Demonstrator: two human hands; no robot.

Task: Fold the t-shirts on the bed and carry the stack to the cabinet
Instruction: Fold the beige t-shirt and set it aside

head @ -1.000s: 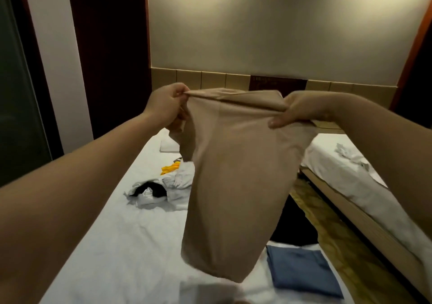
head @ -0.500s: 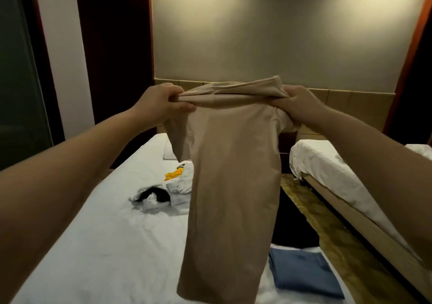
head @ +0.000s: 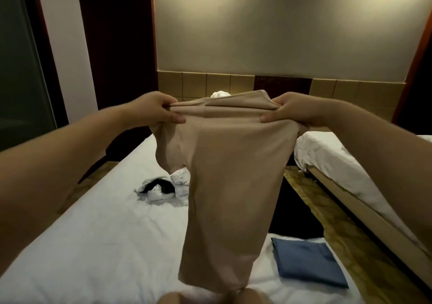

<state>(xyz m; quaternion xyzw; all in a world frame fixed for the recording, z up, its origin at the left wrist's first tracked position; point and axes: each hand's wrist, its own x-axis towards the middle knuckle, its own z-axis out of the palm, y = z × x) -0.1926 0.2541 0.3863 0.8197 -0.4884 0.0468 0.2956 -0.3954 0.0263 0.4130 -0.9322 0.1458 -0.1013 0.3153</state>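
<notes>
Bare sheet (head: 98, 240) between clothes heap (head: 163, 188) and folded blue shirt (head: 306, 261).

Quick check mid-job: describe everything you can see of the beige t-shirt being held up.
The beige t-shirt is plain, soft-looking knit, no print visible. It hangs over the white bed, seemingly doubled lengthwise into a narrow panel. Its top edge is stretched between the left hand and right hand, each gripping one end. One short sleeve droops below the left hand. The hem dangles low; whether it touches the bed cannot be told.
</notes>
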